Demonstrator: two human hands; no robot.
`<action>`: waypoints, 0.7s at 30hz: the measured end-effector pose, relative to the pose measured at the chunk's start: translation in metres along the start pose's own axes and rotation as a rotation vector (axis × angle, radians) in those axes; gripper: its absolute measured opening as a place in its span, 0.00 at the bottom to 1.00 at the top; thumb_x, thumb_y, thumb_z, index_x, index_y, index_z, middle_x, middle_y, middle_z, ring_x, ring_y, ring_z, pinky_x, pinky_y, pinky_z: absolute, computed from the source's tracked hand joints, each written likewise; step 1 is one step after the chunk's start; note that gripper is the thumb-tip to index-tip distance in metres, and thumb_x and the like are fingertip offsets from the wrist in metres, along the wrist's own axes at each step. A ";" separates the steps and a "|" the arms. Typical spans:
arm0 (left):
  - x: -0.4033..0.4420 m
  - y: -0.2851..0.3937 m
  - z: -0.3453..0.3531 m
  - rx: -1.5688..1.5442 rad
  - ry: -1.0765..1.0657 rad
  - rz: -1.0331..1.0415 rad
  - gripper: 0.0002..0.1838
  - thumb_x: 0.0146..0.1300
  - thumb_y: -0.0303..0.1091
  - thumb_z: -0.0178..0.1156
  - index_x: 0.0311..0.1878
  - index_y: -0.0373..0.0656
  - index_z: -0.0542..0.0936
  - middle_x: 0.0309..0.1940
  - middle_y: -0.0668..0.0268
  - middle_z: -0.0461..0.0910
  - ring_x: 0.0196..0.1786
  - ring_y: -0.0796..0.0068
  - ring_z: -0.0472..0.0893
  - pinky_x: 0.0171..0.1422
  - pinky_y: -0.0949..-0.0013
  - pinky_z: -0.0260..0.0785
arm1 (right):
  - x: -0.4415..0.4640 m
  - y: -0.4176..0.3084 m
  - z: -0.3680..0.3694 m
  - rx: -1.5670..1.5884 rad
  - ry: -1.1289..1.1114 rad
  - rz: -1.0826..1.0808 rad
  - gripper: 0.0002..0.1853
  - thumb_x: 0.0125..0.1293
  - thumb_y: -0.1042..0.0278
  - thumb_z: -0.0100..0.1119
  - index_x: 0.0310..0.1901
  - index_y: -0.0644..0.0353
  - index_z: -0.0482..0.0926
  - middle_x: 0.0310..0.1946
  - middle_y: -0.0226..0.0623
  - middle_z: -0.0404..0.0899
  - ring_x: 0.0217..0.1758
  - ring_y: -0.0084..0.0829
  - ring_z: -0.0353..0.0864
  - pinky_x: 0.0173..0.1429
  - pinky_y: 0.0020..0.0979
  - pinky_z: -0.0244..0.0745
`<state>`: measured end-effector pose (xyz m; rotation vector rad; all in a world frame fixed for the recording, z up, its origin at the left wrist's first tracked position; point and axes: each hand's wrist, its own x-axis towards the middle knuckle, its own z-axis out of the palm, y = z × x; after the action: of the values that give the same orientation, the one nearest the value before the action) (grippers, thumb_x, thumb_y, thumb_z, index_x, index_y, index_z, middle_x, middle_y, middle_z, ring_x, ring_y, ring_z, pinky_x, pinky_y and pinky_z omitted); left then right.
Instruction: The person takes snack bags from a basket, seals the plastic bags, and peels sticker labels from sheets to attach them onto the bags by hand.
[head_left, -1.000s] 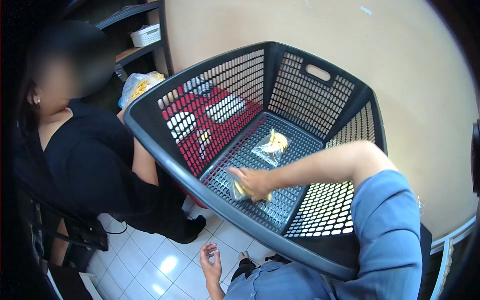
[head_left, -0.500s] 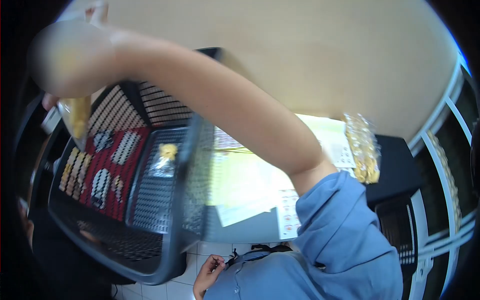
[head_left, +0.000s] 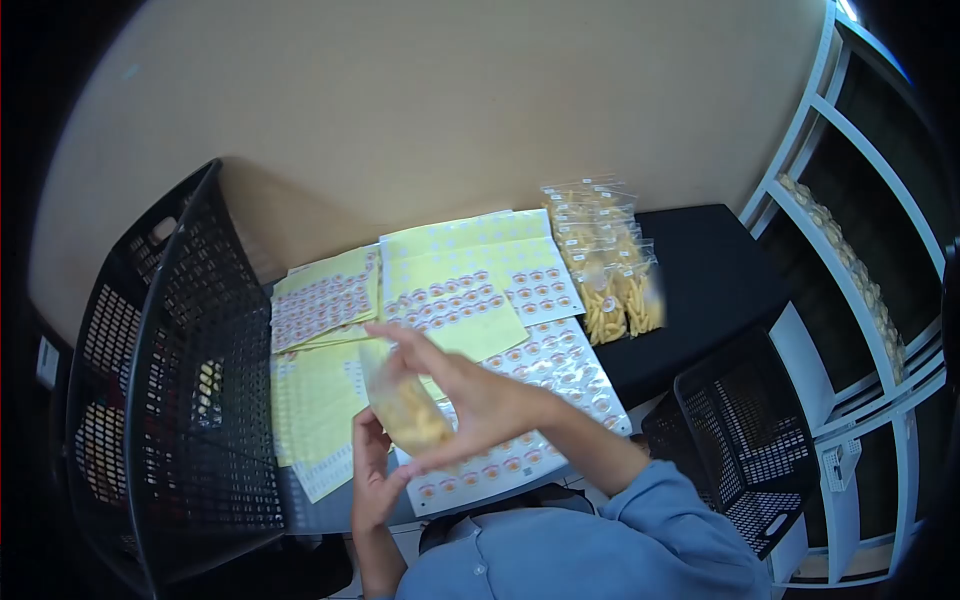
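A clear plastic bag of yellow snack sticks (head_left: pixel 412 418) is held tilted in front of my body, above the sticker sheets. My right hand (head_left: pixel 475 405) grips it from the right, with thumb and fingers spread along its bottom and top. My left hand (head_left: pixel 372 480) is at the bag's lower left side, fingers curled against its edge; the exact contact is partly hidden. Beneath the hands lies a white sheet of round printed stickers (head_left: pixel 575 375). Yellow backing sheets (head_left: pixel 320 400), some with stickers on them, spread to its left and behind.
A large black plastic basket (head_left: pixel 150 330) stands at the left. Several filled snack bags (head_left: pixel 610 270) lie overlapping on the black-covered table (head_left: pixel 700 260). Another black crate (head_left: pixel 760 440) sits low at the right, near a white metal rack (head_left: pixel 870 150). A beige wall (head_left: pixel 430 110) is behind.
My right hand has come back from above the basket to the sheets, with a snack bag in it. My left hand has risen from my side to the bag. The view has turned right.
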<state>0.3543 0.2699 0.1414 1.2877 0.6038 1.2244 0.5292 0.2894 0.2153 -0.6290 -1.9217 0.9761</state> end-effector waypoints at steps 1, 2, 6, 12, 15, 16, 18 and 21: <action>0.006 0.000 0.013 0.002 -0.003 -0.004 0.32 0.44 0.38 0.65 0.51 0.38 0.62 0.47 0.62 0.66 0.48 0.72 0.69 0.54 0.69 0.60 | -0.014 0.004 0.001 0.072 -0.012 0.044 0.55 0.37 0.64 0.71 0.63 0.61 0.41 0.43 0.41 0.67 0.50 0.33 0.68 0.56 0.33 0.61; 0.011 0.002 0.025 0.008 -0.115 -0.108 0.37 0.42 0.39 0.67 0.54 0.37 0.60 0.48 0.61 0.66 0.50 0.71 0.68 0.56 0.68 0.59 | -0.027 0.009 0.001 0.193 -0.010 0.109 0.55 0.37 0.65 0.71 0.63 0.60 0.42 0.42 0.39 0.67 0.50 0.31 0.68 0.56 0.32 0.61; 0.014 -0.031 0.044 -0.050 -0.284 -0.167 0.48 0.35 0.41 0.71 0.59 0.35 0.56 0.52 0.60 0.65 0.55 0.70 0.66 0.58 0.67 0.58 | -0.063 0.013 -0.013 0.434 0.051 0.134 0.52 0.39 0.67 0.70 0.63 0.60 0.44 0.43 0.37 0.67 0.50 0.28 0.67 0.57 0.30 0.61; 0.007 -0.045 0.060 -0.078 -0.218 -0.185 0.41 0.37 0.35 0.71 0.56 0.36 0.62 0.49 0.61 0.68 0.52 0.72 0.70 0.54 0.70 0.62 | -0.091 0.024 -0.021 0.298 0.224 0.144 0.36 0.43 0.64 0.68 0.56 0.62 0.63 0.45 0.37 0.68 0.52 0.30 0.67 0.58 0.31 0.59; 0.008 -0.049 0.059 0.199 -0.123 -0.158 0.32 0.39 0.30 0.70 0.49 0.38 0.66 0.42 0.63 0.73 0.45 0.75 0.73 0.50 0.72 0.65 | -0.092 0.034 -0.015 0.367 0.539 0.103 0.22 0.49 0.67 0.63 0.47 0.64 0.71 0.45 0.37 0.68 0.52 0.28 0.67 0.57 0.29 0.61; 0.011 -0.046 0.062 0.198 -0.113 -0.188 0.29 0.40 0.30 0.69 0.46 0.38 0.67 0.39 0.64 0.73 0.43 0.76 0.74 0.49 0.72 0.66 | -0.091 0.030 -0.013 0.466 0.626 0.161 0.11 0.55 0.72 0.57 0.40 0.65 0.74 0.42 0.37 0.70 0.47 0.24 0.70 0.52 0.24 0.65; 0.019 -0.041 0.063 0.280 -0.193 -0.112 0.26 0.42 0.28 0.67 0.45 0.38 0.67 0.37 0.65 0.74 0.42 0.77 0.74 0.47 0.73 0.66 | -0.094 0.036 -0.012 0.408 0.664 0.220 0.10 0.56 0.72 0.56 0.40 0.65 0.75 0.40 0.36 0.72 0.44 0.22 0.71 0.48 0.23 0.67; 0.026 -0.033 0.067 0.210 -0.178 0.022 0.24 0.45 0.27 0.65 0.46 0.38 0.67 0.37 0.65 0.73 0.42 0.76 0.74 0.46 0.74 0.67 | -0.087 0.035 -0.005 0.348 0.771 0.275 0.05 0.57 0.73 0.55 0.34 0.65 0.77 0.33 0.33 0.75 0.36 0.19 0.73 0.39 0.20 0.68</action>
<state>0.4333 0.2736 0.1348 1.5646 0.6021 1.0705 0.5781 0.2482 0.1469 -0.9103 -0.9812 1.0073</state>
